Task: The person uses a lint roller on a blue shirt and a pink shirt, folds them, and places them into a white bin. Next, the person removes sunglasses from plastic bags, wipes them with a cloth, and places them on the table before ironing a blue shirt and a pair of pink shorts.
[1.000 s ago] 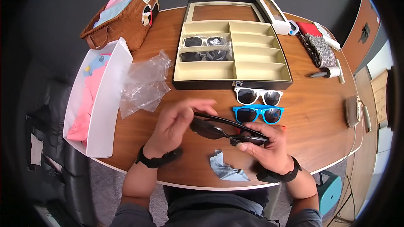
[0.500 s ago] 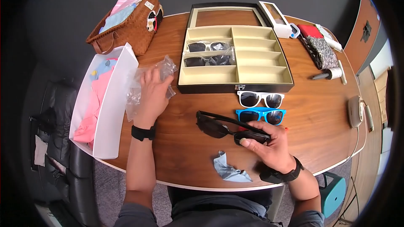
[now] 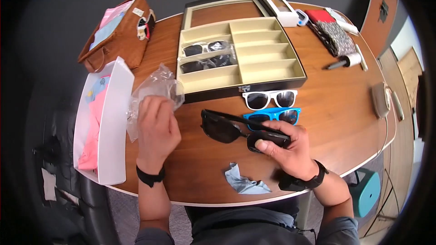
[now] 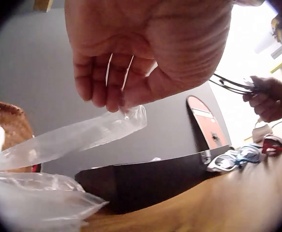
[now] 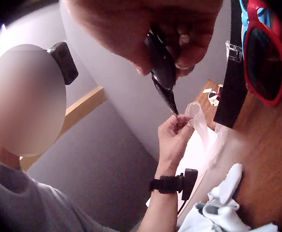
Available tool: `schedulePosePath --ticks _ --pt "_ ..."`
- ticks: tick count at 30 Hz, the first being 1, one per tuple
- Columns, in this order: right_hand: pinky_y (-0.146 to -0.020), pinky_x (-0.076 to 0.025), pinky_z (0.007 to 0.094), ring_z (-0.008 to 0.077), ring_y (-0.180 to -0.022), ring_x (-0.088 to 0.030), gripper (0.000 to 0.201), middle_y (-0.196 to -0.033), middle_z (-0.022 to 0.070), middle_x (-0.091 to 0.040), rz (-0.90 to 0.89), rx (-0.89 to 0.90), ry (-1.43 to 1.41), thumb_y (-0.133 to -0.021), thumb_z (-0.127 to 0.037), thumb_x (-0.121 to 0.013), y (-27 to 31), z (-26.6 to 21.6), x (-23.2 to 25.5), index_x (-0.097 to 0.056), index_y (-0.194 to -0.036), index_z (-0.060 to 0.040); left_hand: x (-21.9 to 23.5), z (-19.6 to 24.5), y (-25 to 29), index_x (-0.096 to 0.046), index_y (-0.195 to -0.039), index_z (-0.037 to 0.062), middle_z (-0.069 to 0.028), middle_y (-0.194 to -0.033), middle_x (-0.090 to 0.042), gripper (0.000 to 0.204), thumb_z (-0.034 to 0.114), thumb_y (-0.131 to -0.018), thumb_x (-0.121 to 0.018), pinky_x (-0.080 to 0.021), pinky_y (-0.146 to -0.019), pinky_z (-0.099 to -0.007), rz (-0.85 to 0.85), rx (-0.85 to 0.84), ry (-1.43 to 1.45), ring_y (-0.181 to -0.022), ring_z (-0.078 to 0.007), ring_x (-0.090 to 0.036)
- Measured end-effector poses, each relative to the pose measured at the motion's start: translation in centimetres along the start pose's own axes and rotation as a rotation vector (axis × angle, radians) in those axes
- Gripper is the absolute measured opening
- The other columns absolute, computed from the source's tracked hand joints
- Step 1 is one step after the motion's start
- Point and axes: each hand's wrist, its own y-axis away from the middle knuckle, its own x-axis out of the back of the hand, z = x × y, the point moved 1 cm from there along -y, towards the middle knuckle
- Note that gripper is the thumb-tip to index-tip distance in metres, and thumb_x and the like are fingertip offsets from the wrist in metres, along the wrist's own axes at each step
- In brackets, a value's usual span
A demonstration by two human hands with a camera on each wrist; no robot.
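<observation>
My left hand [image 3: 156,129] pinches the edge of a clear plastic bag [image 4: 83,135] between thumb and fingertips, with the bag lifted off the table. A second clear bag [image 4: 39,198] lies below it. In my right hand [image 3: 295,152] is a pair of black sunglasses [image 3: 220,127], gripped by one lens end with the thumb across the front. White sunglasses [image 3: 258,101] and blue sunglasses [image 3: 254,118] lie just beyond the right hand. Red sunglasses [image 5: 267,63] show beside them in the right wrist view; the right hand hides them from the head camera.
Behind stands an open display case [image 3: 272,85] with two wrapped pairs in its left compartments. A white box [image 3: 116,131] with pink cloth and a brown basket [image 3: 122,41] are at left. A grey-blue cloth [image 3: 245,181] lies near the front edge; a lint roller [image 3: 349,60] is at right.
My left hand left the black sunglasses, reached left to the clear bags and picked one up, drawing it slightly nearer. The right hand keeps holding the black sunglasses in about the same place.
</observation>
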Motion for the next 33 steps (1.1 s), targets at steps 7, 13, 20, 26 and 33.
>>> schedulePosePath --ticks 7,13,20,26,33 --pt "-0.057 -0.043 0.0186 0.0012 -0.066 -0.053 0.024 -0.075 -0.0018 -0.066 0.042 -0.171 -0.154 -0.087 -0.013 -0.075 -0.4 -0.4 0.3 -0.069 -0.103 0.0035 -1.0 4.6 0.3 -0.06 -0.084 -0.0028 -0.0139 -0.09 -0.058 0.02 -0.01 -0.065 -0.061 -0.049 -0.076 -0.0421 -0.053 -0.221 0.146 -0.087 -0.034 -0.058" --pt "-0.046 -0.042 0.0195 0.0029 -0.056 -0.055 0.02 -0.069 -0.0008 -0.065 0.052 -0.328 -0.19 -0.089 -0.016 -0.073 -0.7 -0.1 0.8 -0.07 -0.097 0.0024 -1.5 4.5 0.6 -0.057 -0.078 -0.002 -0.0128 -0.09 -0.057 0.013 -0.004 -0.066 -0.063 -0.048 -0.077 -0.0437 -0.081 -0.298 0.181 -0.09 -0.0311 -0.056" --pt "-0.043 -0.043 0.0194 0.0048 -0.053 -0.057 0.021 -0.068 0.0015 -0.066 0.041 -0.374 -0.328 -0.09 -0.02 -0.071 -1.1 0.1 1.3 -0.069 -0.088 0.0 -1.7 5.0 0.7 -0.055 -0.07 0.0003 -0.0117 -0.089 -0.059 0.011 -0.001 -0.068 -0.066 -0.049 -0.08 -0.0437 -0.111 -0.378 0.191 -0.088 -0.0298 -0.056" --pt "-0.043 -0.044 0.019 0.0042 -0.055 -0.056 0.024 -0.07 0.0014 -0.065 0.007 -0.387 -0.227 -0.09 -0.023 -0.072 -1.1 0.2 0.7 -0.069 -0.09 0.0011 -1.9 5.6 1.0 -0.057 -0.07 0.0018 -0.0113 -0.089 -0.059 0.01 0.0 -0.068 -0.066 -0.05 -0.078 -0.045 -0.061 -0.429 0.227 -0.087 -0.0282 -0.057" --pt "-0.044 -0.044 0.0182 0.0034 -0.057 -0.056 0.025 -0.073 0.0006 -0.066 -0.058 -0.415 -0.197 -0.09 -0.023 -0.072 -1.2 0.1 0.8 -0.07 -0.096 0.0022 -2.0 5.1 1.0 -0.059 -0.073 0.0021 -0.0113 -0.09 -0.059 0.01 -0.001 -0.068 -0.066 -0.05 -0.077 -0.0448 -0.038 -0.435 0.248 -0.088 -0.0282 -0.058"
